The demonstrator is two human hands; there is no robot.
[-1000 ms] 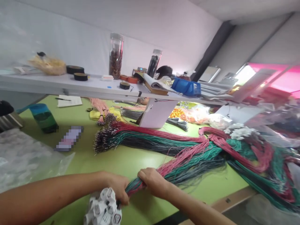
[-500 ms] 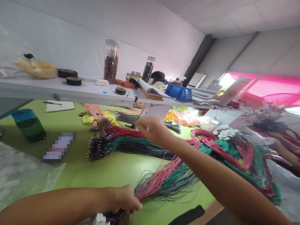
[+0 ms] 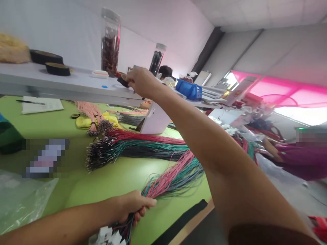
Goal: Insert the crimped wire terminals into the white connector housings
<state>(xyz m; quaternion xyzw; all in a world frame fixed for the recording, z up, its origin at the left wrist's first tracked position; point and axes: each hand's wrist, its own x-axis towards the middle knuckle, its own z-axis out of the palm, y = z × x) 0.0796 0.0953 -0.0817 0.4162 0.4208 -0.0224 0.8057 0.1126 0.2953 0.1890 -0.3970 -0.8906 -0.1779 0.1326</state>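
Right grip [image 3: 129,81] now up at shelf [image 3: 83,82], tape roll [image 3: 122,82] pinched at its fingertips; left grip [image 3: 139,207] snug around wire bundle [image 3: 165,183].

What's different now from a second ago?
The right hand let go of the bundle of thin pink, green and grey wires and moved up and forward to the long white shelf, where it now touches a small black ring-shaped tape roll. The left hand stayed closed around the bundle, which still lies partly on the green tabletop.

A tall jar [image 3: 110,52] and a blue bin [image 3: 188,89] stand on a shelf [image 3: 83,85].
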